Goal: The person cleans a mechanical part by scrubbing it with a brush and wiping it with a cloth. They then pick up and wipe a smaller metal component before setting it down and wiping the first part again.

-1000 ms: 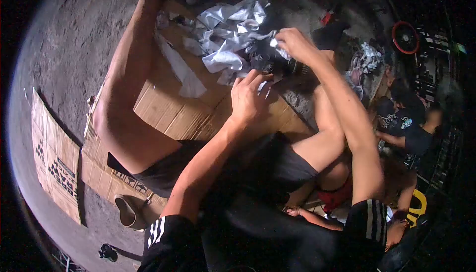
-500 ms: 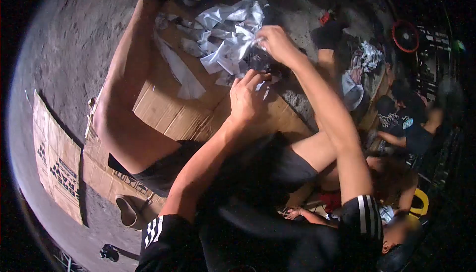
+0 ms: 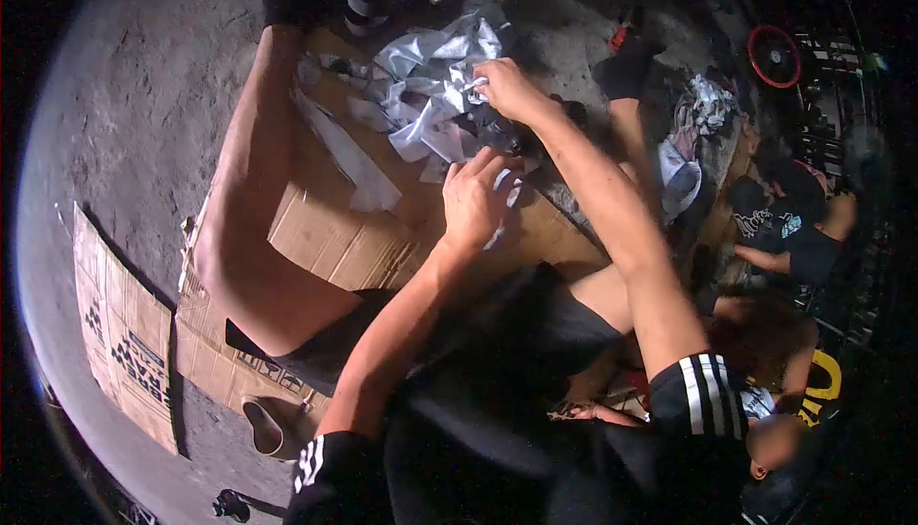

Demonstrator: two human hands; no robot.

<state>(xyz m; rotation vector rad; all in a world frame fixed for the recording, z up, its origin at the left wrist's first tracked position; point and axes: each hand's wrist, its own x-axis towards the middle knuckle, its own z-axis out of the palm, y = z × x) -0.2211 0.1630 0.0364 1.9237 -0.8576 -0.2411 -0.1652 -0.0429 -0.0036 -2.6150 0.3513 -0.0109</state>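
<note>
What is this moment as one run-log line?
left hand: curled at white scrap, grip unclear | right hand: pinching white strip | pale scrap pile: partly on cardboard | shoe: lower left

Crumpled pale scraps (image 3: 421, 129), apparently cloth, heaped partly on cardboard (image 3: 339, 240)

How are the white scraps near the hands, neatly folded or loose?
Loose: the white scraps lie crumpled and overlapping, with edges pointing in different directions.
</note>
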